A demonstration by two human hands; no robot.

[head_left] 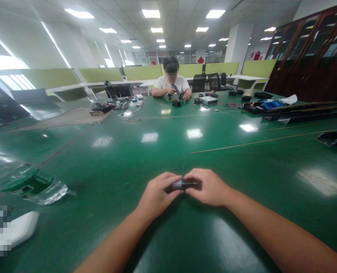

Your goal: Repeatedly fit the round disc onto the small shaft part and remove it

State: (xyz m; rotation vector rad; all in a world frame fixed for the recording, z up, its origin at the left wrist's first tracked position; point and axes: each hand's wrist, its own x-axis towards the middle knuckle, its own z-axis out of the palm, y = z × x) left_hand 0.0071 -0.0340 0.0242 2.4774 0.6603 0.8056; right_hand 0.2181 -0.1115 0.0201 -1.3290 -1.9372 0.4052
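Between my two hands lies a short black-and-silver cylinder (182, 184), roughly level and low over the green table (134, 159). My left hand (158, 193) pinches its silver-grey end between thumb and fingers. At the darker end, my right hand (206, 186) is closed round it in the same way. Both ends are partly covered by my fingers, so I cannot tell its exact kind. The fingertips of the two hands almost meet at its middle.
A clear plastic bottle (47, 187) with a green label lies at left, near a white object (23, 227). Thin rods (228, 147) stretch across the right side. Opposite sits a person (171, 83) handling dark parts. Electronics and cables (114, 104) are heaped at far left.
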